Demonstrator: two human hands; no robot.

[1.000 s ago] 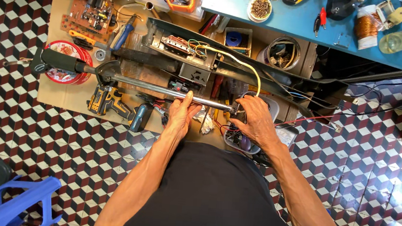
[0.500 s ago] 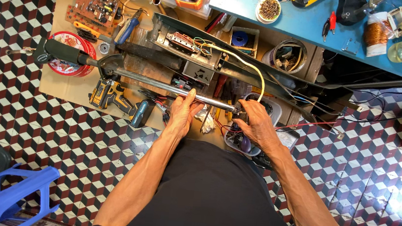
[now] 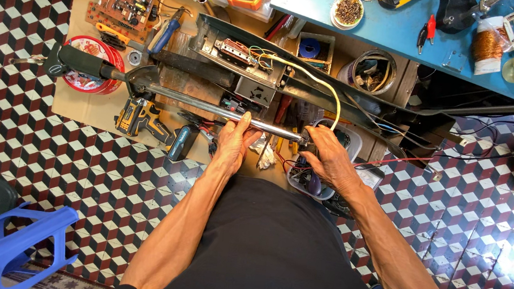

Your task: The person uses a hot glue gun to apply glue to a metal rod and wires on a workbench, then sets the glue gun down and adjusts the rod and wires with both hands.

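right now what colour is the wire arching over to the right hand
Yellow. The wire arches toward the right hand; it shows best in the head view.

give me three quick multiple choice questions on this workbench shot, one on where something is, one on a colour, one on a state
1. Where does the cordless drill lie?
A. on the board left of the left hand
B. on the blue table
C. on the blue stool

2. What colour is the wire arching over the open casing?
A. green
B. yellow
C. white

3. How is the left hand on the metal tube?
A. hovering clear of it
B. flat on the floor
C. wrapped around it

Answers: 1 A, the drill rests on the board beside the left hand. 2 B, the arching wire is yellow. 3 C, the fingers curl over the tube, while the right hand works at its end.
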